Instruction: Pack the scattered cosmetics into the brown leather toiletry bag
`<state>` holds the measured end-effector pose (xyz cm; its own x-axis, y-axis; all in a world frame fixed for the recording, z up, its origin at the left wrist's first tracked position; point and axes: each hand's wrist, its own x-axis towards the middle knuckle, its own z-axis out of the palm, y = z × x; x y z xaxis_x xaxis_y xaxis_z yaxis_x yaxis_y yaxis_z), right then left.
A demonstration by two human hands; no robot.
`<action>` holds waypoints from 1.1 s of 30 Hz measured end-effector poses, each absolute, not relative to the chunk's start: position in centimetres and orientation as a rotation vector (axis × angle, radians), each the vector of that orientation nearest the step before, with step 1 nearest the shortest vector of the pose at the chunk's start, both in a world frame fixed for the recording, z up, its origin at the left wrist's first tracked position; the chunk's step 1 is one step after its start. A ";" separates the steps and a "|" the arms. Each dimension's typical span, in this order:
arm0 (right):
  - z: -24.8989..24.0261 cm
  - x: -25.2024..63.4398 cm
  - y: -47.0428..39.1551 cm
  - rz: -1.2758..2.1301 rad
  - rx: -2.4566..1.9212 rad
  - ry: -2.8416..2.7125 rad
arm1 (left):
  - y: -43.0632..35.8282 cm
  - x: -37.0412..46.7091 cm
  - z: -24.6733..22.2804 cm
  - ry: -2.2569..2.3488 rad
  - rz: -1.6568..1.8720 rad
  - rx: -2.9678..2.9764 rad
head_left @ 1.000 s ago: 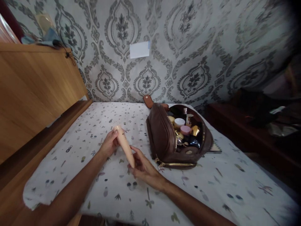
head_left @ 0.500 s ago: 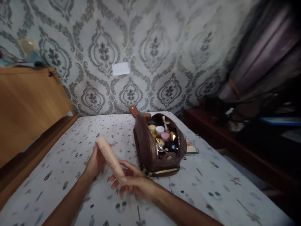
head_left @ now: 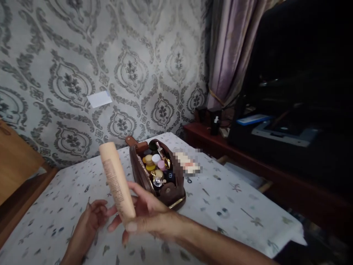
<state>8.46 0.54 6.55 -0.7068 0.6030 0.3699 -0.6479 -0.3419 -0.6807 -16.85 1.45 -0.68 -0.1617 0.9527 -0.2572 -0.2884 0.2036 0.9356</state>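
Observation:
A peach-coloured tube-shaped bottle (head_left: 117, 180) with small printed text stands tilted in my right hand (head_left: 149, 211), its lower end between thumb and fingers. My left hand (head_left: 89, 219) is just left of the bottle, empty, with loosely bent fingers apart. Behind my right hand sits a brown cosmetic bag (head_left: 135, 162), unzipped. Inside it are several small jars and bottles, among them a white-lidded jar (head_left: 156, 159), a pink-lidded jar (head_left: 161, 165) and a clear round stopper (head_left: 157, 182).
The bag rests on a white patterned cloth (head_left: 226, 228). Right of it lies a blurred-out pale item (head_left: 187, 163). A dark red stand (head_left: 193, 130) with a large black screen (head_left: 298, 84) is on the right. Wooden furniture (head_left: 16, 158) stands left; a patterned wall (head_left: 154, 73) is behind.
The view has turned right. My left hand has come off the bottle's upper end and dropped lower. My right hand holds the bottle more upright and closer to me.

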 end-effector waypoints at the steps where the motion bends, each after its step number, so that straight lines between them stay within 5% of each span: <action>1: 7.2 9.4 0.7 2.038 0.031 -1.120 | 1.6 -17.0 -0.9 1.237 1.275 0.781; 13: 12.9 16.8 4.7 1.458 -0.362 -1.183 | 2.1 -18.0 -2.3 1.257 1.274 0.878; 26: 14.2 13.3 11.1 1.400 -0.489 -1.115 | 2.8 -18.2 -2.8 1.286 1.268 0.829; 33: 15.0 12.7 14.4 0.974 -0.789 -1.379 | 2.7 -17.8 -2.9 1.301 1.281 0.827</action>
